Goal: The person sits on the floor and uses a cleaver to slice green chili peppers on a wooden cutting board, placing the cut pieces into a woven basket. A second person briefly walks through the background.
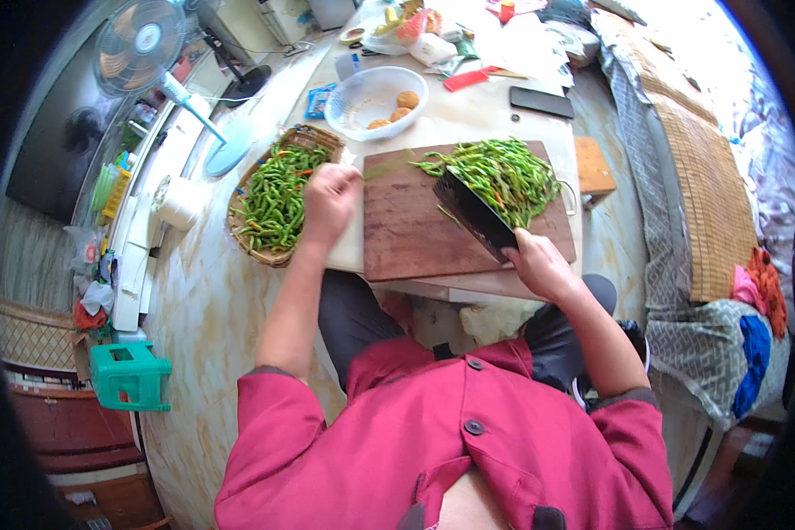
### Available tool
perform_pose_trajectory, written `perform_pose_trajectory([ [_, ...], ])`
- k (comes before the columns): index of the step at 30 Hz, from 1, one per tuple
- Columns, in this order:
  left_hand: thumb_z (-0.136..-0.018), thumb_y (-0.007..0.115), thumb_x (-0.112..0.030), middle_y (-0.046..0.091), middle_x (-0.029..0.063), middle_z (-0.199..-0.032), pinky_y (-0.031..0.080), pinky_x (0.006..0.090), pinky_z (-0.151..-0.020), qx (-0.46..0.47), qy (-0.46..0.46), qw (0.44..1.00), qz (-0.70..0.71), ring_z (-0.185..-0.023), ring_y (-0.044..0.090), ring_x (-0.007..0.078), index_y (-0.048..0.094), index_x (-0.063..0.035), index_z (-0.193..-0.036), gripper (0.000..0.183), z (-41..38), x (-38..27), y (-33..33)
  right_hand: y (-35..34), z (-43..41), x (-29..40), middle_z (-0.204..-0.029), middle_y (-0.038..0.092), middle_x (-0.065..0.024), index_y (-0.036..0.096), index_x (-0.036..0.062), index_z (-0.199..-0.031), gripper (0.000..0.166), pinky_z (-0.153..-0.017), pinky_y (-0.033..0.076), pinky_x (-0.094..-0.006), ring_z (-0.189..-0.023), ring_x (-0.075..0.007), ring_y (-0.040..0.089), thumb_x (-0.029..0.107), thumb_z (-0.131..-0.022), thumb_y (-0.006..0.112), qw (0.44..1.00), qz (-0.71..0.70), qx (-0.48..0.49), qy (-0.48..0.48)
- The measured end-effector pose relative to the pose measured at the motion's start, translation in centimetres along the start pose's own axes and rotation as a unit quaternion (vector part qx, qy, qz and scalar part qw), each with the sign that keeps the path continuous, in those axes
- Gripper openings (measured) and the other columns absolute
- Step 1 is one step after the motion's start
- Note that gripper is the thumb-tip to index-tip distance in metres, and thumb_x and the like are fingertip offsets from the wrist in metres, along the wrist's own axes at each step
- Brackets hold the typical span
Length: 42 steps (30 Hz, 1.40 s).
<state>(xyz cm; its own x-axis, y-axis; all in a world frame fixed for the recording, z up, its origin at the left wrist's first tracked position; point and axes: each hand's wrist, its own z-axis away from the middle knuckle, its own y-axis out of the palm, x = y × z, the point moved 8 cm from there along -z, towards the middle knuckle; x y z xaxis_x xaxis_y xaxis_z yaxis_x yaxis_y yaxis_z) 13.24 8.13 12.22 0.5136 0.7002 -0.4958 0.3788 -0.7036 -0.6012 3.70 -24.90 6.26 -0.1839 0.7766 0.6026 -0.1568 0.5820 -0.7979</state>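
Observation:
In my right hand (544,264) is the handle of a dark-bladed cleaver (476,215), its blade tilted beside a pile of cut green peppers (503,173). The pile lies on the right part of a wooden cutting board (404,232). My left hand (333,192) is raised between the board and a wicker basket (334,142), its fingers curled and somewhat blurred; whether it holds anything is unclear. Whole green peppers (271,199), with a few orange-red ones, fill the basket. A blurred green streak shows at the board's upper left corner.
Beyond the board stand a translucent plastic bowl (351,99) with several round brown items, a red-handled tool (467,79) and a black phone (541,102). A fan (228,142) stands on the floor at left. A wooden stool (593,165) is right of the table.

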Motion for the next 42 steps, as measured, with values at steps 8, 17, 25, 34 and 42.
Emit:
perform_pose_trajectory([
  [8, -0.081, 0.07, -0.002, 0.068, 0.0113, -0.099, 0.056, 0.0394, -0.08, 0.112, 0.072, 0.991, -0.018, -0.093, 0.067, 0.0305, 0.074, -0.005, -0.093, 0.014, 6.9, -7.1, 7.6, 0.3, 0.5, -0.4, -0.088, 0.064, -0.032, 0.053, -0.0037, -0.092, 0.026, -0.077, 0.048, -0.0553, -0.091, -0.0508, 0.061, 0.02, -0.094, 0.062, 1.0, 0.006, 0.013, 0.008],
  [17, -0.076, 0.074, -0.005, 0.068, 0.0086, -0.09, 0.054, 0.0392, -0.073, 0.053, 0.109, 0.992, 0.014, -0.085, 0.065, 0.0286, 0.074, -0.0057, -0.085, 0.009, 8.5, -9.9, 9.3, 0.5, -0.1, 0.7, -0.086, 0.063, -0.0296, 0.052, -0.0023, -0.095, 0.026, -0.075, 0.048, -0.0536, -0.089, -0.0492, 0.062, 0.022, -0.097, 0.06, 0.996, 0.066, 0.063, -0.018],
  [25, -0.075, 0.074, -0.005, 0.068, 0.0084, -0.086, 0.054, 0.0404, -0.067, 0.03, 0.093, 0.995, 0.005, -0.077, 0.065, 0.0295, 0.073, -0.0059, -0.081, 0.005, 8.8, -9.9, 9.7, -1.9, -0.4, 2.1, -0.086, 0.067, -0.0254, 0.059, 0.0021, -0.096, 0.022, -0.075, 0.052, -0.0534, -0.086, -0.0435, 0.067, 0.024, -0.095, 0.06, 0.988, 0.131, 0.078, -0.029],
  [34, -0.075, 0.073, -0.005, 0.068, 0.01, -0.086, 0.055, 0.0402, -0.07, 0.014, 0.096, 0.995, -0.024, -0.08, 0.066, 0.0301, 0.072, -0.0045, -0.081, 0.006, 9.3, -10.5, 9.7, -1.6, -1.1, 4.1, -0.082, 0.068, -0.0264, 0.059, -0.0007, -0.093, 0.013, -0.071, 0.055, -0.0527, -0.082, -0.044, 0.069, 0.011, -0.091, 0.054, 0.979, 0.153, 0.127, -0.052],
  [42, -0.074, 0.071, -0.003, 0.068, 0.0087, -0.086, 0.055, 0.0401, -0.07, 0.031, 0.092, 0.995, 0.0, -0.08, 0.066, 0.029, 0.072, -0.0036, -0.08, 0.007, 8.9, -10.4, 9.9, 1.6, -2.5, 3.5, -0.08, 0.067, -0.0272, 0.06, -0.0014, -0.088, 0.015, -0.071, 0.054, -0.0532, -0.082, -0.0451, 0.068, 0.011, -0.092, 0.053, 0.992, 0.104, 0.074, -0.023],
])
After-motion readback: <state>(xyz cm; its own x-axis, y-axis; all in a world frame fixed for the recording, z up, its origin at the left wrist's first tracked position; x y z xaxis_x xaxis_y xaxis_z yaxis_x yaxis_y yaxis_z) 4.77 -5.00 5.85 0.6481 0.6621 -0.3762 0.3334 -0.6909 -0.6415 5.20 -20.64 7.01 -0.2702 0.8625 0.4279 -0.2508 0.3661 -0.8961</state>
